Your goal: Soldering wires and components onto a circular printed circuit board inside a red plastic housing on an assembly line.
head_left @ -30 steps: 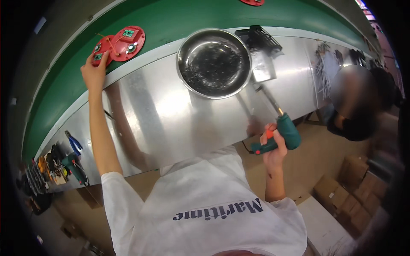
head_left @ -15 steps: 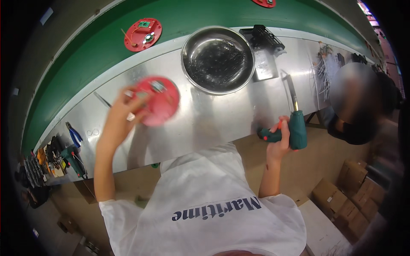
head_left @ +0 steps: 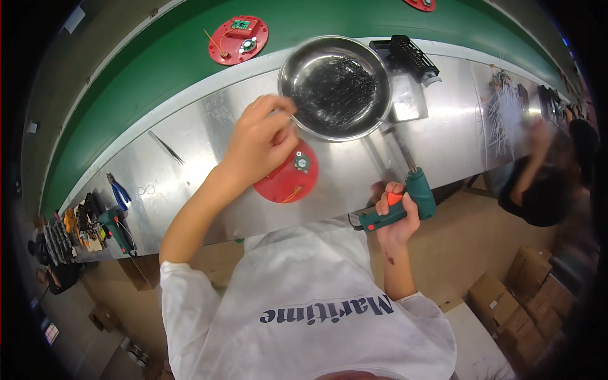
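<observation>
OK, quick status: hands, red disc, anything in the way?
Left hand over red disc, partly covering it, contact unclear. Right hand gripping green pistol-grip tool. Disc component-side up. Steel bowl close beyond disc, near left hand.

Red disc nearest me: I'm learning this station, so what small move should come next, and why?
I'd probably dip the left hand into the metal bowl for one of the small dark pieces: it is by the bowl's rim, the red disc lies partly hidden by it, and the right hand holds the green pistol-grip tool away from the disc.
</observation>
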`<state>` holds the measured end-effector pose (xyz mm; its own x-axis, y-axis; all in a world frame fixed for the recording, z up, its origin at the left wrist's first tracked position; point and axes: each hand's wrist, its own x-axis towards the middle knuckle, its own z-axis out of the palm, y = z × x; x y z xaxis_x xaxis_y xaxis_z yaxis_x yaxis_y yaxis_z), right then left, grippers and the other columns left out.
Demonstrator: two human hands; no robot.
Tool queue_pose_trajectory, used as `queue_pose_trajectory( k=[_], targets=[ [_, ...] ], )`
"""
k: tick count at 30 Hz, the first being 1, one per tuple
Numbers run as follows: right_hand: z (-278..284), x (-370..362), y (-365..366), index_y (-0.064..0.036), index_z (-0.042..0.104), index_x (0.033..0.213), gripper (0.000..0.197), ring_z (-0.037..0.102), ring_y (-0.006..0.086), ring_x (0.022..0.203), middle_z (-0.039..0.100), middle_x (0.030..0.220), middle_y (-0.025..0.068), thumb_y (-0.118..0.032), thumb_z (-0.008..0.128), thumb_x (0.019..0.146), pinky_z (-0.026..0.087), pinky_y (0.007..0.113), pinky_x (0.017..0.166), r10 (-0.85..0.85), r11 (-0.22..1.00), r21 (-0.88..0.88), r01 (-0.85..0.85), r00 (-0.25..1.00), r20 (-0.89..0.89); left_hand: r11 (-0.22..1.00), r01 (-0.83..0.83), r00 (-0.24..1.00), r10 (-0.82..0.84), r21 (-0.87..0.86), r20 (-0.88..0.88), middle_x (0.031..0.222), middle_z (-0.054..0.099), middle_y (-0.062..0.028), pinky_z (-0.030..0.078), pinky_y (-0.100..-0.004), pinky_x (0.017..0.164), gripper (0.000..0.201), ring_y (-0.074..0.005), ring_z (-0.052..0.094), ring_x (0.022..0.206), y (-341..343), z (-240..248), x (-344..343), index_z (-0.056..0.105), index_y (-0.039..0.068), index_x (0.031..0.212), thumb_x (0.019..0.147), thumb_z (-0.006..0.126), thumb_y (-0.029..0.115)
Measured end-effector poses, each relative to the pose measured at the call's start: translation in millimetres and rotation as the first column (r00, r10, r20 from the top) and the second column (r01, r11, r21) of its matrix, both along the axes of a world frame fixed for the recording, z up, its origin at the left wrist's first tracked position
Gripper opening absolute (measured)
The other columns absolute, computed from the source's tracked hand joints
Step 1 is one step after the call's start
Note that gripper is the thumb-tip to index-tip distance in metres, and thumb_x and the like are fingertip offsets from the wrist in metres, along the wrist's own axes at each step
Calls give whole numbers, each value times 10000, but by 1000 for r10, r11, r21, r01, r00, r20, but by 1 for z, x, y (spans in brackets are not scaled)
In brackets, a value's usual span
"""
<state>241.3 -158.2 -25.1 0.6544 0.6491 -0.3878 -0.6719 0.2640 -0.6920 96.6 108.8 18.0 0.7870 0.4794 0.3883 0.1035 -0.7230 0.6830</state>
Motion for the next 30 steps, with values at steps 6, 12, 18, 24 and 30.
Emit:
queue_pose_trajectory(
  k=[6,12,18,24,30],
  targets=[
    [-1,0,-1,-29,531,957,246,491,138,597,539,1008,95,-261,513,876,379,277,571,-23,1000,8,24,1000,-18,979,-95,981,123,183,-149,913,584,-101,418,-394,772,108,-286,533,910,2,-8,61,626,37,738,750,689,123],
    [0,0,0,-29,531,958,244,488,137,586,538,1009,98,-259,509,877,381,275,565,-38,999,4,39,999,-36,967,-73,961,133,243,-241,853,588,-70,408,-372,768,93,-260,510,853,4,-21,73,677,45,777,773,703,134],
    [-1,1,-2,-32,533,958,245,485,136,584,534,1015,98,-262,506,879,380,273,563,-30,999,17,31,999,-33,992,-103,987,93,-66,-132,876,631,-85,446,-348,764,110,-245,558,844,6,-17,70,686,12,787,797,704,121],
    [-1,0,0,-29,523,970,244,482,134,590,528,1013,100,-260,504,892,382,275,561,-12,1000,19,13,999,-51,946,-176,967,218,-271,135,851,646,-85,472,-276,727,104,-166,603,803,3,-2,56,656,-3,866,851,673,98],
    [21,-17,5,-20,512,1034,225,525,155,645,529,1032,125,-169,564,873,424,280,584,127,991,-65,-121,986,104,981,-45,999,50,-190,20,728,666,-91,507,-264,535,112,-176,656,590,-66,59,-12,648,-15,893,800,708,4]
  ],
)
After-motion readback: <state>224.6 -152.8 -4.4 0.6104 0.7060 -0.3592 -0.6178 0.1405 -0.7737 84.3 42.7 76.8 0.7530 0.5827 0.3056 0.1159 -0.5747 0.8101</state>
